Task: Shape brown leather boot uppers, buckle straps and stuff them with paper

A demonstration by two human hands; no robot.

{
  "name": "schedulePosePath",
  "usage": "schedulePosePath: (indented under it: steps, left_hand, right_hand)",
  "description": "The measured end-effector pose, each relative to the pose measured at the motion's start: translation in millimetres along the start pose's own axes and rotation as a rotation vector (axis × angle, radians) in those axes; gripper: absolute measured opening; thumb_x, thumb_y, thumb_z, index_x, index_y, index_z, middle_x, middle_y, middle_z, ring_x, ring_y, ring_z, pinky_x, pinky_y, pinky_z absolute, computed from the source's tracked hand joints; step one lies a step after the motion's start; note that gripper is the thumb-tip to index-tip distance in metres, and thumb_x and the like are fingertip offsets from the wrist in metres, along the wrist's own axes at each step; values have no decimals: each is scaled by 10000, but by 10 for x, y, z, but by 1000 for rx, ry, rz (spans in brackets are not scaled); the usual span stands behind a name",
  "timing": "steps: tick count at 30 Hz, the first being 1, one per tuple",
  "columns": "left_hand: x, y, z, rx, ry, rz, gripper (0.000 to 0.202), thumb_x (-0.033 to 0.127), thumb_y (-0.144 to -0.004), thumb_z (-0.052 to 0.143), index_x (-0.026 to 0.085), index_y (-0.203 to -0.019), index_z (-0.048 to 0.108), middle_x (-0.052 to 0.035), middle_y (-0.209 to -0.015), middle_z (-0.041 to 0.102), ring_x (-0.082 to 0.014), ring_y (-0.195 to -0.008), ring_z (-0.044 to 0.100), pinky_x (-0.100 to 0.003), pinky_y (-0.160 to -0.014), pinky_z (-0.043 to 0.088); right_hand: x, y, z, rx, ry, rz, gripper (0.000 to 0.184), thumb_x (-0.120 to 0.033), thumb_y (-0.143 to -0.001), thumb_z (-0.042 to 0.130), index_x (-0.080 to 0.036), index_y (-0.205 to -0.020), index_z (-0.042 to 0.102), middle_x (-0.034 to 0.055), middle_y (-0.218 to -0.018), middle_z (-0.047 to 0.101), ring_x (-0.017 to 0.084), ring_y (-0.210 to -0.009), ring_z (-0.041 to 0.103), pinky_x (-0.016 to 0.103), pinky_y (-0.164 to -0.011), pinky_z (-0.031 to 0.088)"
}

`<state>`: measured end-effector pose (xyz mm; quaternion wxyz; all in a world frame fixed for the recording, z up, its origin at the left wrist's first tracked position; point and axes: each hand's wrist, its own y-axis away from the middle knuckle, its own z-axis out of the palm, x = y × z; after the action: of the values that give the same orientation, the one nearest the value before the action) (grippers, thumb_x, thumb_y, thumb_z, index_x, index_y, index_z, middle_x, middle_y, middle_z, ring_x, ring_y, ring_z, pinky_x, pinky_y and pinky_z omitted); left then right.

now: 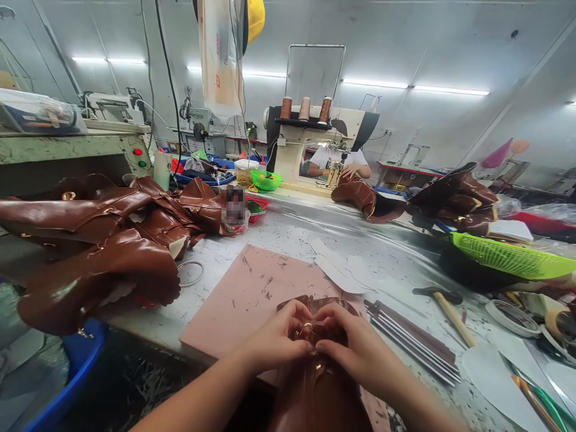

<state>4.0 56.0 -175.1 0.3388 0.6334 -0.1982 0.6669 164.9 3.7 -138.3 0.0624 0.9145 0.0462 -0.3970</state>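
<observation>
A glossy brown leather boot upper (317,399) lies in front of me, its far end resting on a pinkish-brown board (252,282). Around a small gold buckle (308,327) on it, my left hand (290,333) and my right hand (339,336) face each other. Fingers and thumbs of both hands are pinched on the leather by the buckle, thumb tips almost touching. A second gold fitting (319,365) shows just below the thumbs. What exactly lies between the fingertips is partly hidden.
Brown leather uppers (103,222) are heaped at left. To the right lie dark strips (411,342), a hammer (450,312), tape rolls (513,318) and a green basket (517,257). Behind, a person's hand (353,170) works leather at a sewing machine (288,144).
</observation>
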Motion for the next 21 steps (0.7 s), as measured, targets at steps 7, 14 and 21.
schedulePosePath:
  steps: [7,14,21]
  left_hand:
    - [23,-57,-128,-178,-22,-101,361,102,-527,684,172,-827,496,66,-656,514,-92,-635,461,-220,-583,324]
    - [-63,-72,-81,-86,68,-83,281,250,-557,724,136,-749,554,31,-641,563,-96,-609,520,-242,-622,383]
    - [-82,-74,-87,6,-23,18,246,247,-563,731,130,-747,618,6,-680,602,-124,-648,523,-250,-621,397]
  right_hand:
    - [115,21,45,26,-53,-136,117,-112,-739,541,-202,-743,615,16,-767,639,172,-759,584,291,-710,420]
    - [67,0,-80,-85,-101,-51,205,-292,-815,495,-180,-672,589,35,-708,632,165,-668,554,275,-616,413]
    - [50,-52,-31,-12,-160,70,58,-233,-731,539,-184,-726,569,22,-741,644,171,-699,575,283,-643,432]
